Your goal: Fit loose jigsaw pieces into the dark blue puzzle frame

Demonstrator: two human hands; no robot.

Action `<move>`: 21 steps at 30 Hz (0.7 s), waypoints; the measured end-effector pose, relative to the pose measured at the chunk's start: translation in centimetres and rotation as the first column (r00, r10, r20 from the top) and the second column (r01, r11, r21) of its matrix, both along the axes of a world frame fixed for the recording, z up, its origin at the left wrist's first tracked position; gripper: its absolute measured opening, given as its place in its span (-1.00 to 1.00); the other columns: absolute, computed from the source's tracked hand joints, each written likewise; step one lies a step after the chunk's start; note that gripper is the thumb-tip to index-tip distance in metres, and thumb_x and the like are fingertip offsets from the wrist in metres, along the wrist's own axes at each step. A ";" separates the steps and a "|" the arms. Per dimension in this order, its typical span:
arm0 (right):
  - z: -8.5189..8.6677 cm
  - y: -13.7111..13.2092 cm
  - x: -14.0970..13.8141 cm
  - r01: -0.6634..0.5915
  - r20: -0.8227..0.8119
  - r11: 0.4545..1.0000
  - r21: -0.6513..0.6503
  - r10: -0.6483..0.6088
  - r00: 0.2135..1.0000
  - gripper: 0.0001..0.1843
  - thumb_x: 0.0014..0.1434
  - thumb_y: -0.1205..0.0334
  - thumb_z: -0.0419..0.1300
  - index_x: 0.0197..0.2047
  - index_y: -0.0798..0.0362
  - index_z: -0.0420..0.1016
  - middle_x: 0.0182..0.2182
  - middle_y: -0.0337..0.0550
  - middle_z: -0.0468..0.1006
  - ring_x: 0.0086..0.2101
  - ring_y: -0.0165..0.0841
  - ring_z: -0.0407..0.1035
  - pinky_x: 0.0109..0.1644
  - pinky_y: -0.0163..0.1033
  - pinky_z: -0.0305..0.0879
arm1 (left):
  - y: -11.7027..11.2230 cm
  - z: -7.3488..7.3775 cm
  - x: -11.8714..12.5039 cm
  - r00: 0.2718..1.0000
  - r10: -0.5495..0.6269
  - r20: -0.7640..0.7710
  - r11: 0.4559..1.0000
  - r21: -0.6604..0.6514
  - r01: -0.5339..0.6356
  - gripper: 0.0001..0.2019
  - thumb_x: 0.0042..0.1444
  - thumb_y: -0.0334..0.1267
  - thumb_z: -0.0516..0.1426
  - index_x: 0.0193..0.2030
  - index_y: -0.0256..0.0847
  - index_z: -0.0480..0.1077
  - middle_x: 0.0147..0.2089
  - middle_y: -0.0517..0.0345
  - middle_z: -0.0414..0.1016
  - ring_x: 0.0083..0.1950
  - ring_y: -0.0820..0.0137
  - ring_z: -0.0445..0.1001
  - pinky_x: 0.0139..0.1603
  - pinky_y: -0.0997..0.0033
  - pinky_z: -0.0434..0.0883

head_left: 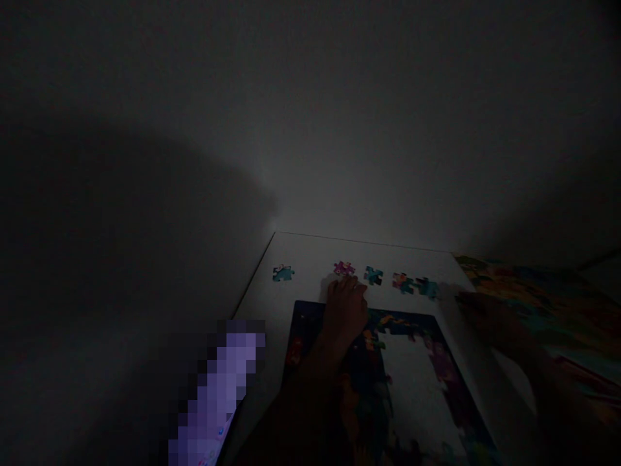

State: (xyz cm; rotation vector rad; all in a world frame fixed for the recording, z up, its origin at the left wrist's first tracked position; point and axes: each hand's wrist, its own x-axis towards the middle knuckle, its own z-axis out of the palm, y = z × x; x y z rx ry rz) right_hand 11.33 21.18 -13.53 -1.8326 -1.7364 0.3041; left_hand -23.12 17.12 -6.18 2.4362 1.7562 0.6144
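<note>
My left hand (pixel 346 304) rests over the top edge of a partly filled jigsaw puzzle (pixel 310 310), its fingers curled in. Just beyond those fingertips lies a pink puzzle piece (pixel 344 266); whether they touch it, or what is under them, is hidden. My right hand (pixel 485 314) is a dim shape to the right of the puzzle, its fingers too dark to make out. Between the hands, above the puzzle, are loose pieces: a teal one (pixel 373 276), an orange-and-teal one (pixel 403 283) and another teal one (pixel 427 288).
A further teal piece (pixel 283 272) lies at the table's far left. The white table (pixel 310 249) meets a pale wall (pixel 349 155). A colourful picture sheet (pixel 514 285) covers the right side. A glowing, pixelated screen (pixel 218 388) stands at the lower left.
</note>
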 end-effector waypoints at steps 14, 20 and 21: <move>2.5 -1.5 -0.8 -0.053 -0.162 0.999 0.001 0.053 0.985 -0.59 0.08 0.43 0.14 0.00 0.06 0.56 -0.04 0.01 0.63 -0.04 -0.19 0.53 0.10 -0.03 0.42 | 2.2 -1.6 -0.8 0.995 -0.073 0.071 0.992 0.105 0.065 -0.59 0.19 -0.37 -0.07 0.01 -0.13 0.54 0.09 0.04 0.58 0.13 0.19 0.51 0.23 0.03 0.42; 2.2 -1.7 0.2 -0.131 -0.125 0.991 0.013 0.132 0.983 -0.42 -0.02 0.48 0.15 0.11 0.02 0.52 0.05 -0.02 0.59 0.04 -0.16 0.48 0.17 0.01 0.37 | 2.4 -1.9 -1.4 0.988 -0.114 0.106 0.985 0.139 0.099 -0.59 0.21 -0.33 -0.10 -0.01 -0.11 0.54 0.14 0.04 0.55 0.22 0.20 0.46 0.24 0.02 0.41; 2.3 -1.7 0.3 -0.116 -0.089 0.993 0.008 0.116 0.989 -0.41 -0.02 0.49 0.15 0.11 0.03 0.53 0.04 -0.01 0.59 0.04 -0.16 0.48 0.17 0.01 0.36 | 2.5 -2.1 -1.4 0.989 -0.111 0.101 0.984 0.154 0.094 -0.58 0.22 -0.32 -0.11 0.00 -0.13 0.53 0.16 0.03 0.53 0.24 0.19 0.44 0.26 0.00 0.39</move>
